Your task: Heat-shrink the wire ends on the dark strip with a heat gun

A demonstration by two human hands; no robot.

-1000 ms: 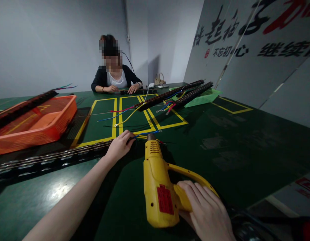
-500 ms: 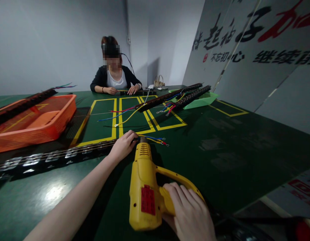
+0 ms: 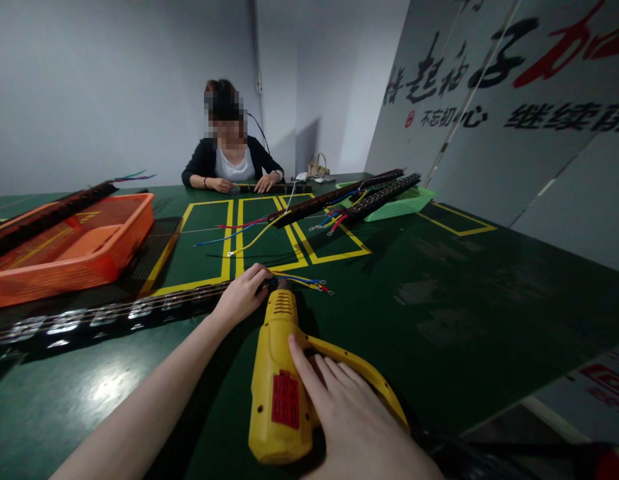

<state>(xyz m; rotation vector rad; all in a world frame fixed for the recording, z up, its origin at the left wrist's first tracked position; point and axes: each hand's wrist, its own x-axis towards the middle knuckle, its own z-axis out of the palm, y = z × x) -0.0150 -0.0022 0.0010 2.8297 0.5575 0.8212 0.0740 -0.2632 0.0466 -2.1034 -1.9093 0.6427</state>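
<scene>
My left hand (image 3: pixel 244 293) is closed on the end of a black segmented cable chain (image 3: pixel 139 310), which lies on the green table and runs off to the left. Blue, yellow and red wires (image 3: pixel 304 281) with ring terminals stick out past my fingers. A yellow heat gun (image 3: pixel 277 367) rests below them, its nozzle close to the wires by my left fingertips. My right hand (image 3: pixel 349 407) grips the handle of the heat gun. The index finger lies straight along its body, while the other fingers curl around the handle and are partly hidden.
An orange basket (image 3: pixel 114 247) stands on the left with another cable chain (image 3: pixel 54 217) across it. Two more chains (image 3: pixel 349 197) with loose wires rest over a green basket (image 3: pixel 399 203). Yellow tape (image 3: pixel 225 247) marks the table. Across it sits a person (image 3: pixel 234 160) with both hands on a chain.
The heat gun has shifted slightly left and down. My right index finger has moved from the trigger area to lie along the gun's body. My left hand keeps its hold.
</scene>
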